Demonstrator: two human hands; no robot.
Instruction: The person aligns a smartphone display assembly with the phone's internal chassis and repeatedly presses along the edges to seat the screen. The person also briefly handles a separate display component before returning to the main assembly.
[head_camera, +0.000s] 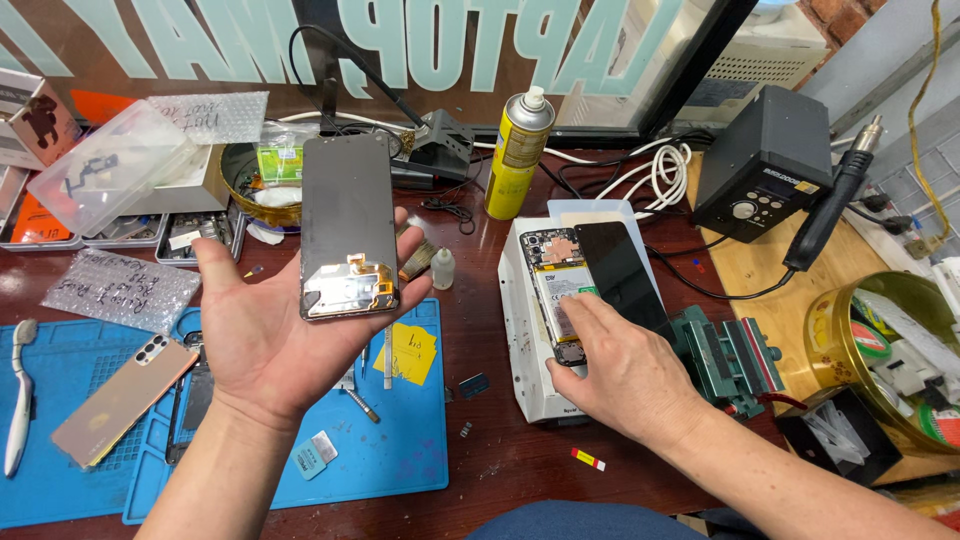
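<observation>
The left hand (270, 320) lies palm up above the blue silicone work mat (400, 450), fingers spread and loosely cradling a detached dark phone display panel (348, 225), which rests back side up across the fingertips, its copper-coloured flex and foil at the lower end. The right hand (625, 375) is pressed flat, fingers together, on the opened phone body with its exposed battery and circuit board (558, 290), which lies on a white heating plate (522, 340) on the dark red worktop (500, 470). A second black glass panel (618, 275) leans just beside that body, touching the fingertips.

It looks like the comparing or fitting stage of a screen swap: one panel is lifted out for inspection while the body is steadied. The next move would seem to call for turning the held panel over and lining its flex up with the connector end of the body, gently, since the ribbon looks fragile.

Farther out stand a yellow spray can (518, 150), a black hot-air station (765, 165) and a rose-gold phone back cover (120, 400).
</observation>
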